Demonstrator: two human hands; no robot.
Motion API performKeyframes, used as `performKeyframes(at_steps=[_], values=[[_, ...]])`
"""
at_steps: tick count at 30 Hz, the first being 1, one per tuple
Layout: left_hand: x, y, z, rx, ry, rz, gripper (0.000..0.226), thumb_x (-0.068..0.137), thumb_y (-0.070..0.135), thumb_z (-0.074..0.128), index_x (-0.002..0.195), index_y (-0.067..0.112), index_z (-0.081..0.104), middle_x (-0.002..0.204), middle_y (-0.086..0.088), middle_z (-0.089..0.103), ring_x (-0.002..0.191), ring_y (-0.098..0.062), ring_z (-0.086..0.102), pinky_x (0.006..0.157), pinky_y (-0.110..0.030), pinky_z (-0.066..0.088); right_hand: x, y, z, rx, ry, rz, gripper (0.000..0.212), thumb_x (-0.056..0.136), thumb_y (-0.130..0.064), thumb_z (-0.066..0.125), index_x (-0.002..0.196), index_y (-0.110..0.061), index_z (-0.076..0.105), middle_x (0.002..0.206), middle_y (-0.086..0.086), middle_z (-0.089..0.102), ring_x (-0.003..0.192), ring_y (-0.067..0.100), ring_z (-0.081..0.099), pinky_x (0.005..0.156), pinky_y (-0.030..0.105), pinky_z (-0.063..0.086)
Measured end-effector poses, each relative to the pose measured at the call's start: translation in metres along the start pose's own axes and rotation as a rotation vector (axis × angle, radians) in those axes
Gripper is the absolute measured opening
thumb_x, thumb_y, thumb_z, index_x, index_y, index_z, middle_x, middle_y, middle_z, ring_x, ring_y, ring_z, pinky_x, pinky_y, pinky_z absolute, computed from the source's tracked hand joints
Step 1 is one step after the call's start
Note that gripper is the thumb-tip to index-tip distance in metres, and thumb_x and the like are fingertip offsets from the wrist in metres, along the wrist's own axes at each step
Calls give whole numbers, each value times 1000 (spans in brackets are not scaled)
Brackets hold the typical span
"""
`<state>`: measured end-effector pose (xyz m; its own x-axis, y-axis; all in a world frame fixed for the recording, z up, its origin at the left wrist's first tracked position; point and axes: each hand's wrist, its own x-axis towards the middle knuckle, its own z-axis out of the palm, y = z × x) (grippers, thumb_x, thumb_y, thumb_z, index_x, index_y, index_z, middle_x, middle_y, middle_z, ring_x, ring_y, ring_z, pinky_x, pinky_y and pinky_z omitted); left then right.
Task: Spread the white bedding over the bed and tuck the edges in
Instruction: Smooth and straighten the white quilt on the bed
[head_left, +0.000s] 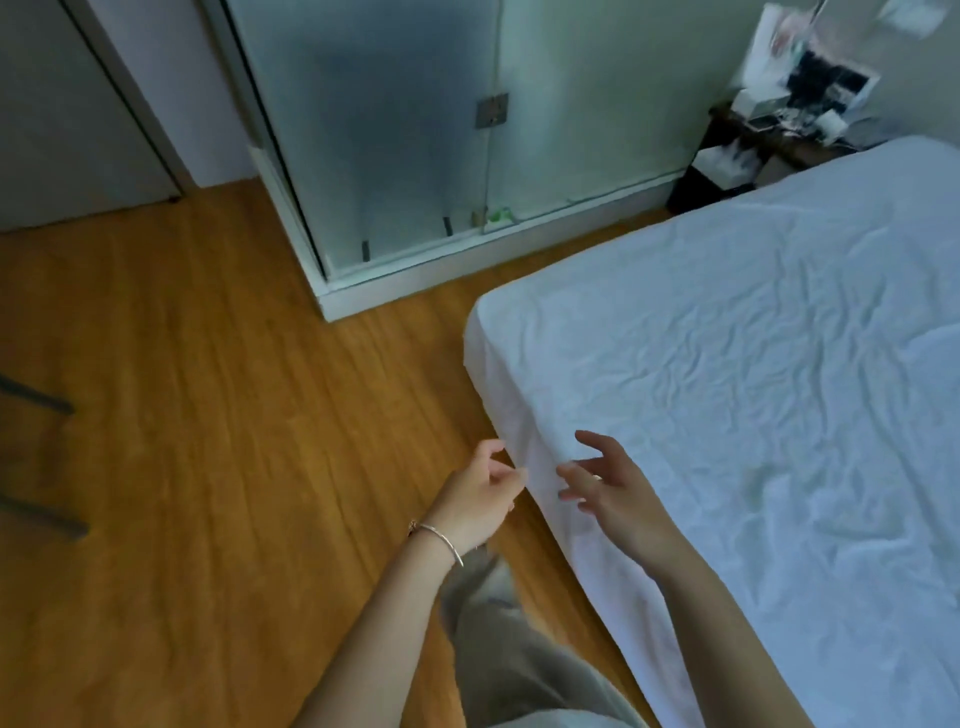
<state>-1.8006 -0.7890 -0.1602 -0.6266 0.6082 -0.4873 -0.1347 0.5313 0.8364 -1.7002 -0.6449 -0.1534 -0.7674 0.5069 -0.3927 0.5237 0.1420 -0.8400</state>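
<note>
Reaching toward the bed's near edge, the left hand (480, 493) and right hand (613, 493) held nothing, fingers loosely spread, prob. readying to tuck. White bedding (727, 364) already covered the bed w/ wrinkles, draped over the corner by the wood floor (208, 415).

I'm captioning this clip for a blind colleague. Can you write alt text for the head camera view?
A person's left hand and right hand, both open and holding nothing, reach toward the near edge of a bed covered by a wrinkled white sheet. A bracelet circles the left wrist; a wood floor and frosted glass enclosure lie beyond.
</note>
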Motion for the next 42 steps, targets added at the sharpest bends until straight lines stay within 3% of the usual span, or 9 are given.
performKeyframes(at_steps=[6,11,15,20,24,28,30,35,42], values=[[154,70,-98,9,11,-21,38,98,33,48,134,28,39,120,7,57,99,-7,61,67,-13,43,177,-94,2,61,105,-61,38,98,-32,54,135,-33,44,117,-5,62,100,15,65,91,34,53],[272,114,-185,-64,65,28,26,98,30,50,123,31,47,111,3,63,91,-10,64,74,-22,51,300,-157,4,202,180,-52,34,97,-29,56,131,-31,50,111,-2,65,92,12,68,76,34,60],[382,156,-239,1,-67,94,32,97,28,50,129,29,46,108,5,62,97,-10,61,76,-19,49,400,-192,14,226,282,-28,34,97,-28,56,131,-30,49,113,0,65,94,14,68,77,34,60],[506,232,-282,214,-209,223,34,97,33,47,130,29,46,110,7,61,94,-10,62,67,-18,45,487,-240,15,294,488,67,33,98,-29,55,130,-32,47,109,-4,65,91,12,68,76,27,58],[583,289,-269,258,-361,261,30,98,30,47,128,26,47,106,5,62,91,-12,63,63,-15,44,535,-259,-5,300,541,182,36,98,-31,55,129,-38,41,107,-9,64,86,9,69,72,26,59],[657,326,-239,301,-565,296,32,98,31,48,130,27,47,107,7,63,91,-10,64,79,-24,54,590,-243,-46,396,697,302,36,98,-28,55,131,-34,44,108,-4,64,85,12,69,70,27,59],[706,348,-224,350,-634,292,33,97,31,49,131,27,47,108,8,63,92,-8,63,79,-21,52,630,-231,-75,427,728,336,38,98,-29,56,133,-33,43,109,-4,63,85,12,69,67,25,58],[836,449,-163,467,-669,348,31,98,31,47,129,27,48,114,6,61,97,-6,60,66,-11,43,737,-228,-189,425,768,313,38,99,-28,54,135,-29,43,111,-2,63,89,14,68,69,24,57],[951,569,-46,480,-766,437,28,98,30,49,126,27,51,105,11,62,91,-1,61,73,-17,50,834,-235,-355,432,946,303,33,99,-31,53,131,-32,46,109,-4,64,89,13,68,78,29,58]])
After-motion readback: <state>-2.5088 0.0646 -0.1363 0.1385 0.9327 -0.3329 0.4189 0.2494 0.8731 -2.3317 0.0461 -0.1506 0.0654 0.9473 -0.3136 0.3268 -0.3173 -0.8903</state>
